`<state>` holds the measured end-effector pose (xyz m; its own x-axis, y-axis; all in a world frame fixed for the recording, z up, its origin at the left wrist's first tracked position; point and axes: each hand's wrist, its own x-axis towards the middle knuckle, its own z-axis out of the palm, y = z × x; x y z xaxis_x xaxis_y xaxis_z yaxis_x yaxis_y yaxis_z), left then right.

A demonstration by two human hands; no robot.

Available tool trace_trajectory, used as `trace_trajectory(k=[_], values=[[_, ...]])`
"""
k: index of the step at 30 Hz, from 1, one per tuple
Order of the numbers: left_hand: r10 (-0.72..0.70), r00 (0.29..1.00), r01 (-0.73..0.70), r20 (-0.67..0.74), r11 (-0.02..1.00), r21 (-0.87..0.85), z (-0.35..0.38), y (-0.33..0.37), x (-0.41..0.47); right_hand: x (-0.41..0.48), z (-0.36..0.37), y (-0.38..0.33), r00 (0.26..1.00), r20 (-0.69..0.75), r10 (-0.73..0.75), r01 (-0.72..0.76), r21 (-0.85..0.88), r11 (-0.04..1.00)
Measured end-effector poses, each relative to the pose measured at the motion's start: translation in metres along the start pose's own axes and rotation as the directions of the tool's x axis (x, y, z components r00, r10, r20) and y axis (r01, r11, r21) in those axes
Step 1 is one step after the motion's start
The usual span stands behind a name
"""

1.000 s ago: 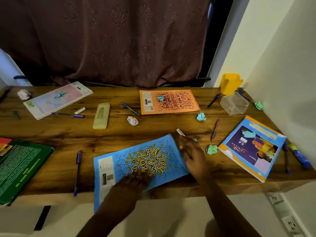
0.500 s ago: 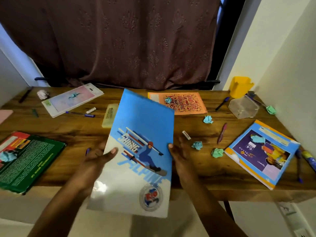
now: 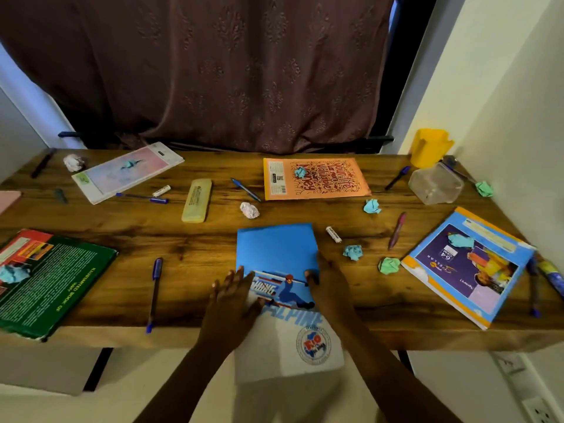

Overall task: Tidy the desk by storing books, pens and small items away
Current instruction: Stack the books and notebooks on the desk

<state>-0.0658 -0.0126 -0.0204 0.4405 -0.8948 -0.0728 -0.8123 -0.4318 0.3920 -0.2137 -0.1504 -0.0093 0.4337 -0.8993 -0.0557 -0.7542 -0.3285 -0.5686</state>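
The green book and a pink pad run off the left edge.

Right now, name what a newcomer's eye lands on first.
The blue skiing notebook at the near edge of the desk, left grip flat on it, right grip pinching its side. Then the orange notebook, far middle, and the yellow cup, far right corner.
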Motion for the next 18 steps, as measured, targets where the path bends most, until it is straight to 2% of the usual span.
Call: trace_trajectory(k=[3,6,9,12,14,18], values=[[0.030,0.999,-0.033,0.026,0.992,0.120,0.007,-0.004,0.020,0.013,0.005,-0.007,0.999,-0.016,-0.040,0.032,-0.339,0.940],[0.041,0.998,-0.046,0.040,0.987,0.153,0.008,-0.011,0.035,0.020,0.006,-0.010,0.991,-0.078,-0.104,0.055,-0.471,0.880],[0.050,0.997,-0.060,0.060,0.982,0.182,0.004,-0.014,0.046,0.028,0.008,-0.009,0.995,0.000,-0.097,0.084,-0.491,0.867],[0.074,0.996,-0.082,0.046,0.969,0.235,0.000,-0.012,0.052,0.039,0.000,-0.012,0.994,-0.007,-0.112,0.094,-0.491,0.866],[0.125,0.992,-0.124,0.013,0.957,0.262,-0.006,-0.004,0.055,0.055,-0.013,-0.013,0.991,-0.041,-0.127,0.099,-0.415,0.905],[0.189,0.981,-0.177,-0.041,0.962,0.210,-0.030,0.022,0.098,0.118,-0.040,-0.008,0.969,-0.165,-0.182,0.127,-0.298,0.946]])
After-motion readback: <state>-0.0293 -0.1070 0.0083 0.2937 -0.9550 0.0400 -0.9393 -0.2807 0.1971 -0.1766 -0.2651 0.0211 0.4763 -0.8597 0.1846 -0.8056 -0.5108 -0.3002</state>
